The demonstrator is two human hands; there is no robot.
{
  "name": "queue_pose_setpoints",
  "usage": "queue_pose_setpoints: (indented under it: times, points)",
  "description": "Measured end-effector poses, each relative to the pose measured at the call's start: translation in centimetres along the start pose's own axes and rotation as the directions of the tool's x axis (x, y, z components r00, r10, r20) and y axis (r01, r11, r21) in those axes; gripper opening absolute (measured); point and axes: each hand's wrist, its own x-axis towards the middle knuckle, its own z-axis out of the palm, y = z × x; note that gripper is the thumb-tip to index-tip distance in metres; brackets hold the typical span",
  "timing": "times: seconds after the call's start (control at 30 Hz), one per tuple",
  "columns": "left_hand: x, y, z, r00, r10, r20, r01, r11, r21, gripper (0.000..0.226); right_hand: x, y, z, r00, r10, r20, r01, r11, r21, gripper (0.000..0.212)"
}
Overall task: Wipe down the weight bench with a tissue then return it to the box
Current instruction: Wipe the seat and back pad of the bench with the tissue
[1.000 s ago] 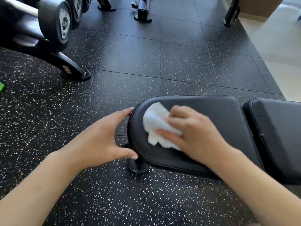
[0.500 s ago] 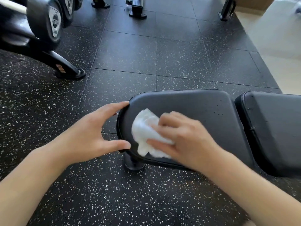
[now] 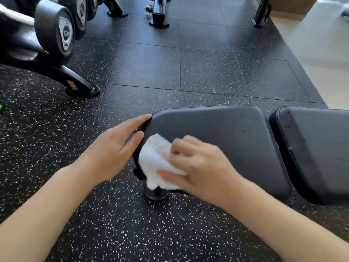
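The black padded weight bench (image 3: 226, 133) lies across the lower right, its seat pad nearest me and a second pad (image 3: 317, 148) to the right. A crumpled white tissue (image 3: 154, 157) lies on the seat pad's left end, hanging over the near edge. My right hand (image 3: 200, 167) presses it down, fingers curled over it and thumb along its lower side. My left hand (image 3: 115, 146) rests against the pad's left end, fingers straight, thumb touching the edge. No tissue box is in view.
A dumbbell rack (image 3: 47, 42) with several dumbbells stands at the upper left, its foot (image 3: 83, 87) reaching onto the speckled rubber floor. Other equipment legs (image 3: 158, 16) stand at the back. Pale flooring (image 3: 324, 63) begins at the upper right. The bench's foot (image 3: 156, 193) sits under the tissue.
My right hand slid the tissue leftward and nearer, to the pad's end where it now hangs over the edge. My left hand closed in against the pad, thumb now touching it.
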Motion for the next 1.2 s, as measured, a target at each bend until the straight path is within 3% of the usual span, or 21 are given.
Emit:
queue_pose_setpoints:
  times: [0.1, 0.17, 0.27, 0.4, 0.47, 0.57, 0.67, 0.77, 0.93, 1.03, 1.13, 1.2]
  points:
    - [0.3, 0.4, 0.3, 0.999, -0.012, -0.033, 0.012, 1.000, -0.008, 0.049, 1.1, 4.1, -1.6, 0.947, 0.316, -0.050, -0.318, 0.948, -0.028, 0.029]
    - [0.3, 0.7, 0.5, 0.999, -0.011, -0.035, 0.011, 1.000, -0.005, 0.051, 1.5, 6.2, -2.4, 0.889, 0.453, -0.072, -0.454, 0.891, -0.003, 0.033]
    - [0.0, 0.8, 0.6, 1.000, 0.001, -0.022, -0.001, 1.000, -0.002, 0.054, 1.6, 4.3, -1.8, 0.905, 0.411, -0.114, -0.412, 0.911, 0.009, 0.035]
    - [0.0, 0.5, 0.4, 1.000, -0.005, -0.028, 0.005, 1.000, -0.003, 0.048, 0.6, -1.5, 0.5, 0.995, 0.093, -0.044, -0.091, 0.995, 0.046, 0.029]
    - [0.3, 0.8, 0.5, 0.999, -0.007, -0.034, 0.007, 1.000, -0.013, 0.047, 0.6, -1.2, 0.4, 0.999, 0.030, 0.011, -0.030, 0.999, 0.033, 0.033]
    - [0.6, 1.5, 0.9, 0.997, 0.022, -0.069, -0.021, 1.000, 0.019, 0.046, 1.2, 2.4, -0.9, 0.969, 0.245, -0.033, -0.244, 0.969, 0.022, 0.037]
    - [0.6, 2.0, 1.1, 0.998, 0.024, -0.062, -0.021, 0.999, 0.042, 0.050, 1.6, 6.4, -2.2, 0.873, 0.477, -0.104, -0.476, 0.879, 0.031, 0.038]
    - [0.5, 2.2, 1.2, 0.999, 0.031, -0.043, -0.027, 0.996, 0.081, 0.051, 1.6, 4.2, -1.4, 0.895, 0.435, -0.098, -0.436, 0.900, 0.011, 0.029]
    - [1.1, 3.4, 1.6, 0.998, 0.062, -0.027, -0.059, 0.990, 0.129, 0.050, -0.2, -0.8, 0.4, 0.986, 0.150, -0.073, -0.151, 0.988, -0.011, 0.031]
    - [1.7, 5.6, 2.6, 0.993, 0.120, -0.014, -0.114, 0.972, 0.204, 0.049, -1.3, 2.9, -1.4, 0.948, 0.298, -0.110, -0.304, 0.952, -0.041, 0.033]
    - [2.1, 7.8, 4.3, 0.986, 0.162, 0.048, -0.168, 0.919, 0.358, 0.057, -2.8, 8.0, -3.6, 0.827, 0.537, -0.168, -0.552, 0.832, -0.059, 0.038]
    - [2.4, 8.6, 5.1, 0.982, 0.176, 0.067, -0.188, 0.900, 0.393, 0.060, -3.6, 9.4, -4.3, 0.783, 0.590, -0.198, -0.612, 0.788, -0.068, 0.040]
